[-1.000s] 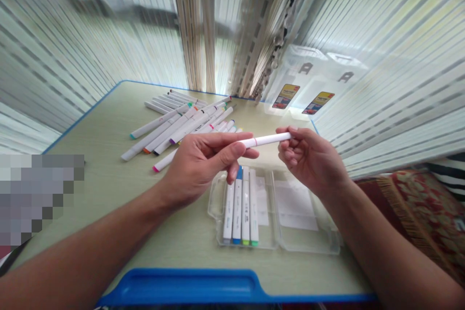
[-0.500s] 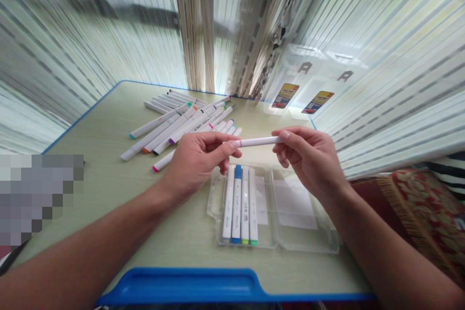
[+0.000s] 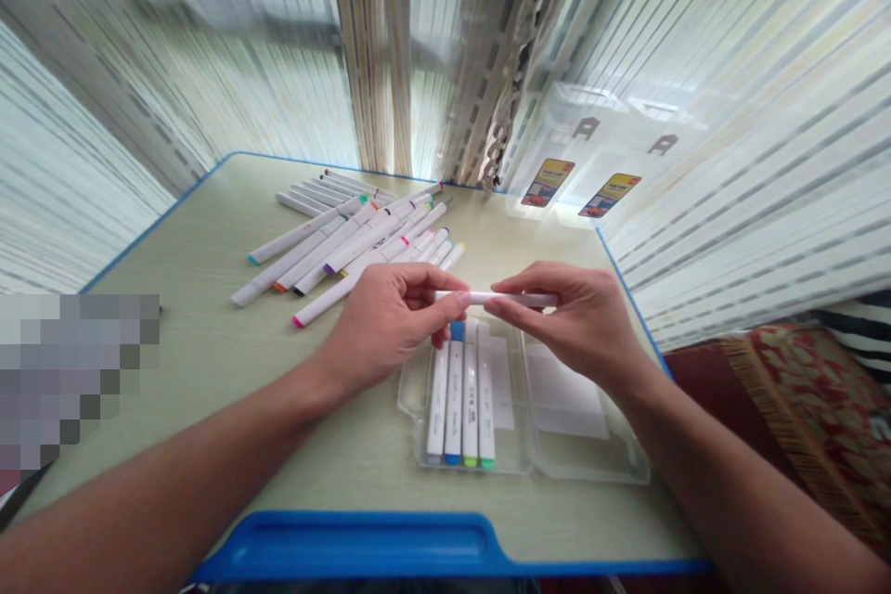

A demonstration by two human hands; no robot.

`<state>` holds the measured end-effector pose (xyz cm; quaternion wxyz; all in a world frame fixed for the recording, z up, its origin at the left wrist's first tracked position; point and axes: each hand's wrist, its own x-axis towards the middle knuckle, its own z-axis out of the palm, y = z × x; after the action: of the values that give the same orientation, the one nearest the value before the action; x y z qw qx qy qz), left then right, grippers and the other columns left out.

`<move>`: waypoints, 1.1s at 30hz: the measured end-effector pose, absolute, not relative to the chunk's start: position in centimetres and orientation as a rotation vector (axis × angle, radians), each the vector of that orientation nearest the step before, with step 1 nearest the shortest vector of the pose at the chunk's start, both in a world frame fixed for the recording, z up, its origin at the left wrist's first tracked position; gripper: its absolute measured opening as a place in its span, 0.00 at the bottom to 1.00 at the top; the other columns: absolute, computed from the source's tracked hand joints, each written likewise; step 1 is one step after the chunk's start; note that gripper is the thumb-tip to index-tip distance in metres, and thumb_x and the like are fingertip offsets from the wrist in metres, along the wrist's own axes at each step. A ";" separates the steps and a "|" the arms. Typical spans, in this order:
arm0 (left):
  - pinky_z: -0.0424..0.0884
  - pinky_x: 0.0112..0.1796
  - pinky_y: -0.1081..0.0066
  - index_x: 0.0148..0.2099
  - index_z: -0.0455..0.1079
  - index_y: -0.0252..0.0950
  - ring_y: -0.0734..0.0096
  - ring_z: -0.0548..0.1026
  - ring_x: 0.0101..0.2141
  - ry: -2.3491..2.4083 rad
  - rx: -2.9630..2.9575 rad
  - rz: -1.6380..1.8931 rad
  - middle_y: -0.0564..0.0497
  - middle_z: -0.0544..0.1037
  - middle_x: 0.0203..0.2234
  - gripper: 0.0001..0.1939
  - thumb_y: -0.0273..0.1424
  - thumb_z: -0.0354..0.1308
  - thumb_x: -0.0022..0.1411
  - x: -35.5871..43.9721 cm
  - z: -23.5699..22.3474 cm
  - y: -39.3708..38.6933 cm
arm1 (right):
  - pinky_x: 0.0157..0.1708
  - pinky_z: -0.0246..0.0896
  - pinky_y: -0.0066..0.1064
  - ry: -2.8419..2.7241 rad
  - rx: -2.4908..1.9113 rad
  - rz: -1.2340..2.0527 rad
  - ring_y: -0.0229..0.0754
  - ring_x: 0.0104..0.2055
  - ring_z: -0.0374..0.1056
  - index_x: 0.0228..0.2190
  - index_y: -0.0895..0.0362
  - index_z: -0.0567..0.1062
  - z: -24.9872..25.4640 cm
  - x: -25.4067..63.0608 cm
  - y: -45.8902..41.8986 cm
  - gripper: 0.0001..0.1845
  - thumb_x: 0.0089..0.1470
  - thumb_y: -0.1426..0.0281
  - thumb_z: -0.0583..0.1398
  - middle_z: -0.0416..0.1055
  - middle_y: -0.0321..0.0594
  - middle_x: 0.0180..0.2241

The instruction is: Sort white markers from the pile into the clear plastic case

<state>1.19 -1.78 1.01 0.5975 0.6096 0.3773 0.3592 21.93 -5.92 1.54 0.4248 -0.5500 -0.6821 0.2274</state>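
Observation:
Between my two hands a white marker lies level above the table. My left hand pinches its left part between thumb and fingers. My right hand grips it from the right, with thumb and forefinger near the marker's middle. Below them is an opened clear plastic case. In its left half several white markers stand side by side, with grey, blue, yellow-green and green ends toward me. A pile of loose white markers with coloured ends lies behind my left hand.
Two clear cases with yellow labels stand upright at the table's back right. The pale green table has a blue rim and a blue tray at the front. Striped string curtains hang behind. Patterned red fabric is at the right.
My hands have come closer together and slightly lower, with the marker between them. My right thumb and forefinger have shifted left, from the marker's right end toward its middle.

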 end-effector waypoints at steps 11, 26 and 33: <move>0.70 0.25 0.77 0.42 0.80 0.30 0.74 0.75 0.23 0.826 1.532 0.759 0.48 0.80 0.25 0.12 0.34 0.66 0.60 1.3 0.8 -2.5 | 0.24 0.62 0.29 -1.847 -1.405 0.441 0.39 0.24 0.73 0.28 0.56 0.85 1.7 21.9 -6.3 0.07 0.49 0.64 0.72 0.81 0.40 0.26; 0.69 0.24 0.79 0.40 0.76 0.29 0.78 0.73 0.21 0.867 1.477 0.873 0.55 0.75 0.22 0.08 0.30 0.63 0.62 1.3 0.9 -1.9 | 0.23 0.63 0.26 -1.663 -1.449 0.727 0.38 0.26 0.72 0.31 0.59 0.85 2.0 21.5 -6.3 0.11 0.51 0.63 0.70 0.82 0.43 0.28; 0.68 0.22 0.79 0.39 0.75 0.30 0.79 0.72 0.21 0.851 1.295 0.962 0.54 0.74 0.24 0.07 0.30 0.62 0.62 1.1 0.6 -1.5 | 0.21 0.58 0.25 -1.573 -1.423 0.822 0.36 0.24 0.68 0.33 0.58 0.85 2.0 21.7 -6.1 0.10 0.51 0.64 0.70 0.80 0.40 0.26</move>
<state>1.09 -1.48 0.59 0.6121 0.5616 0.3687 0.4170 21.65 -6.12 2.05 0.4198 -0.5678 -0.6276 0.3278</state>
